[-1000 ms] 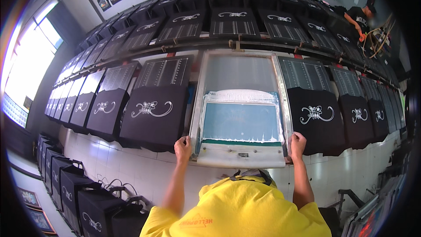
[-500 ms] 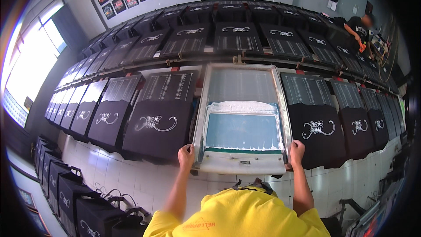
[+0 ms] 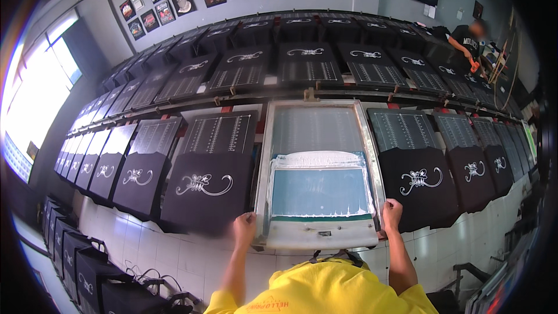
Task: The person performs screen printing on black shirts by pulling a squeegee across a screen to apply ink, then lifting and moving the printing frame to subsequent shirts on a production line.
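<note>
A screen printing frame [image 3: 378, 157] with pale metal rails lies in front of me, over one place in the near row. Its mesh [image 3: 317, 128] is grey at the far end and blue nearer me. A thick band of white ink [image 3: 317, 159] crosses the mesh, with thinner white streaks down the sides. My left hand [image 3: 244, 229], slightly blurred, is closed at the left rail near its front corner. At the right rail my right hand [image 3: 392, 215] is curled closed too. The hands hide exactly how the fingers meet the rails.
Black shirts with white scroll prints lie on boards on both sides, such as one left [image 3: 200, 197] and one right [image 3: 419, 192]. A metal rail [image 3: 232, 97] runs behind. At the far right a person [image 3: 468, 43] holds something orange. More printed black pieces [image 3: 81, 261] stand lower left.
My view has tilted up, so the whole scene sits lower in the picture. Both hands keep their places at the frame's sides. The co-worker's arm has shifted slightly.
</note>
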A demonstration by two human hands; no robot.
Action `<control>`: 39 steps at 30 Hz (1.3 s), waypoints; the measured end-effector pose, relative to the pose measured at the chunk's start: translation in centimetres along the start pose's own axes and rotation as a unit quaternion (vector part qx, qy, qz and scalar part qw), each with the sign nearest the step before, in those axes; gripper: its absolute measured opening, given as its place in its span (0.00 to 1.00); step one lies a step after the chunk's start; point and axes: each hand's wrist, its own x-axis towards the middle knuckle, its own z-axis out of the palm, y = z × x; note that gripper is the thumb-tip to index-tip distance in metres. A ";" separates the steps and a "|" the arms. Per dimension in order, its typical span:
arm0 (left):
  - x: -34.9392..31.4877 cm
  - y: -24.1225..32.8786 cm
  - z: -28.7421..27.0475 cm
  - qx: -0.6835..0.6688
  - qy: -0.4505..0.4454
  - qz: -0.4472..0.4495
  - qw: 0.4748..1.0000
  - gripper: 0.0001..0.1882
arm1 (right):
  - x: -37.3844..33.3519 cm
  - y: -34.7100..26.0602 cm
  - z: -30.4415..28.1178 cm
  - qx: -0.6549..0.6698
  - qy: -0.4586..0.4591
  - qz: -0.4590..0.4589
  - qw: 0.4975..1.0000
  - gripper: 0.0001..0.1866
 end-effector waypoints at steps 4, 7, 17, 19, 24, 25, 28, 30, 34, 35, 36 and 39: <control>0.3 -0.6 0.8 0.009 -0.001 0.008 1.000 0.13 | -0.3 -0.2 1.0 -0.017 0.012 -0.009 1.000 0.11; -0.3 -0.3 1.0 0.043 0.022 0.015 0.999 0.13 | -0.9 -1.1 1.2 -0.020 0.018 -0.010 1.000 0.11; -0.5 -0.8 2.4 0.062 0.068 0.071 0.993 0.13 | -0.9 -1.1 0.8 -0.032 0.025 0.024 0.999 0.11; -0.9 -1.8 2.9 0.059 0.102 0.081 0.990 0.15 | -0.5 -1.0 1.4 -0.033 0.031 0.012 0.999 0.11; -3.9 0.0 1.4 0.060 0.177 0.125 0.974 0.11 | -1.1 -0.8 2.6 0.020 0.014 -0.043 0.999 0.12; -5.2 0.9 1.7 0.068 0.199 0.138 0.968 0.10 | -0.7 -0.8 2.2 0.019 0.005 -0.073 0.997 0.12; -7.6 3.7 1.1 0.027 0.192 0.185 0.963 0.09 | -2.0 -1.8 1.2 0.058 0.005 -0.051 0.997 0.12; -9.4 6.1 2.2 -0.015 0.185 0.165 0.969 0.11 | -1.7 -1.4 -0.6 0.040 0.008 -0.086 0.995 0.13; -11.0 6.5 2.2 -0.021 0.170 0.163 0.972 0.12 | -0.9 -0.4 0.5 0.052 -0.007 -0.108 0.993 0.14; -11.5 6.2 2.0 -0.009 0.173 0.163 0.971 0.12 | -1.4 -1.1 0.6 0.041 -0.015 -0.113 0.993 0.14; -11.8 5.8 2.1 -0.022 0.171 0.160 0.972 0.10 | -1.6 -1.8 0.7 0.048 -0.017 -0.101 0.994 0.14; -12.6 5.4 1.9 -0.088 0.182 0.192 0.960 0.04 | -1.8 -1.6 1.2 0.054 -0.001 -0.124 0.991 0.15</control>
